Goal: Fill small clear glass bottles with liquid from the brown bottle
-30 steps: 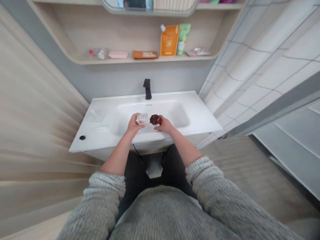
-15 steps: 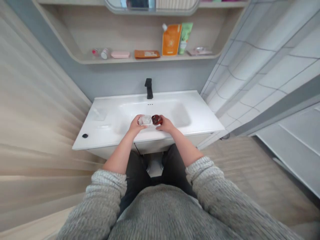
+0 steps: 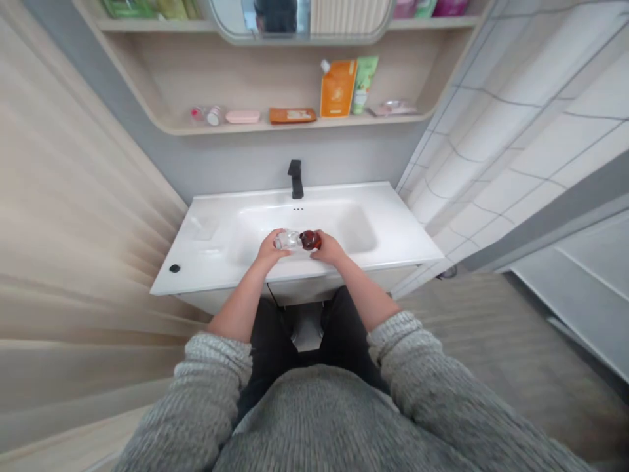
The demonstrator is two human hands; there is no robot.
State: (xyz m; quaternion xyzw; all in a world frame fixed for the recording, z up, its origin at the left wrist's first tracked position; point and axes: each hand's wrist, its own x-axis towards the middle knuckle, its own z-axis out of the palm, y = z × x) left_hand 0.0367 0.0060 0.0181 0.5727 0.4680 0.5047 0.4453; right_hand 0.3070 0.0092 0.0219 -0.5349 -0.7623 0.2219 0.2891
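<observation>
- Left hand (image 3: 269,252): fingers curl around a clear, colourless faceted piece of glass or hard plastic (image 3: 287,240), gripping it from the side, with the palm turned inward.
- Right hand (image 3: 328,249): fingertips pinch a small, round, dark reddish-brown glossy object (image 3: 310,240). The hand is not spread, though the exact finger placement is partly hidden.
- Between the hands: the two held pieces touch end to end, but I cannot tell whether they are joined. The hands themselves stay just apart, not pressed together.
- Below the hands: a white glossy washbasin (image 3: 344,193) lies directly beneath both pieces, with its hard bowl open under them.
- Ahead of the hands: a matte black faucet (image 3: 295,180) rises behind the bowl, and a pale wooden shelf (image 3: 304,124) holds an orange pouch (image 3: 338,88) and a green tube (image 3: 364,75).
- Risk of a drop: wet fingers or a smooth surface could let either small piece slip, and striking the hard basin could chip or crack it.
- Risk of separation: if the pieces are only loosely seated, uneven force could part them suddenly, sending one rolling toward the bowl's low point.
- Risk of jamming: pressing them together at an angle could bind or scratch their meeting surfaces.
</observation>
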